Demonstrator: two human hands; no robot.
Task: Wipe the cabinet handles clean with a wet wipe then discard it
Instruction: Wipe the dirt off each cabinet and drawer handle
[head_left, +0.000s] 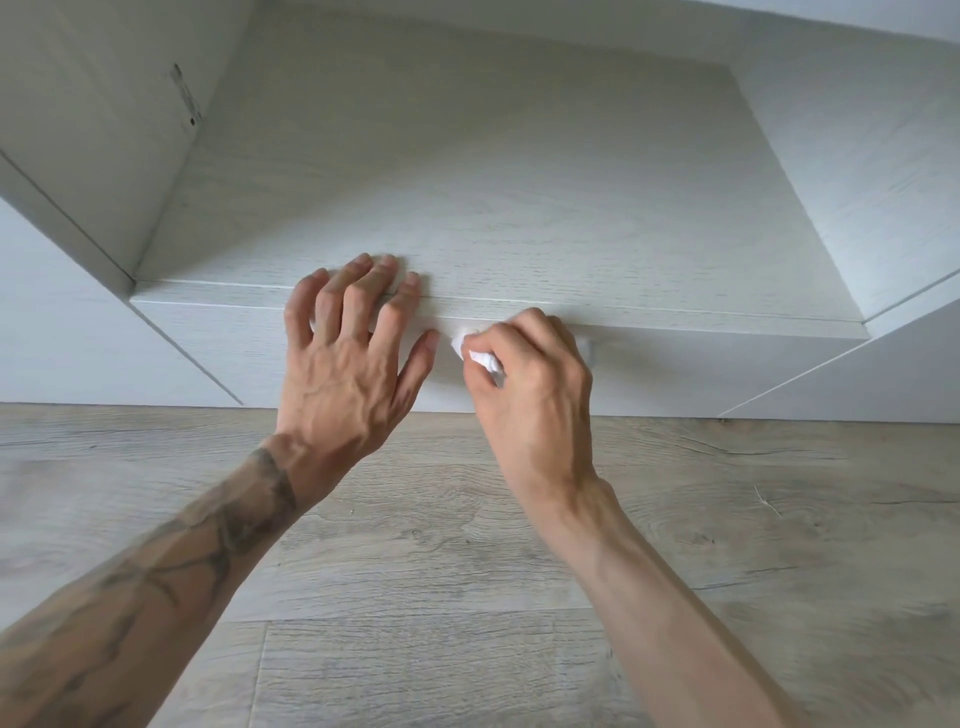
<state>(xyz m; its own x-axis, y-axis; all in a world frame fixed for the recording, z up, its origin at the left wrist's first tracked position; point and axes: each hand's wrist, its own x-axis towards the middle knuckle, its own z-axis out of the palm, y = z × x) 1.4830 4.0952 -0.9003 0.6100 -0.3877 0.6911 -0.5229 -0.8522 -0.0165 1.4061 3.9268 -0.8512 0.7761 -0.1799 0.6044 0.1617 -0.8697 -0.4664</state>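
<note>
Both forearms reach over the floor (467, 545). Right hand (530, 374) pinches the wet wipe (480, 356) against a handle (589, 347); left hand (343, 358), fingers spread, braces the cabinet (519, 234) beside it. Wiping seems underway; discarding remains.

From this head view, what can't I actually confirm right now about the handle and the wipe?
- Handle, head view: the right hand and the wet wipe cover nearly all of it; only a small end shows, so its shape and cleanliness are unclear.
- Wet wipe: mostly bunched inside the right hand.
- Left hand fingertips: blurred where they rest on the cabinet top.
- Any bin: outside the frame.
</note>
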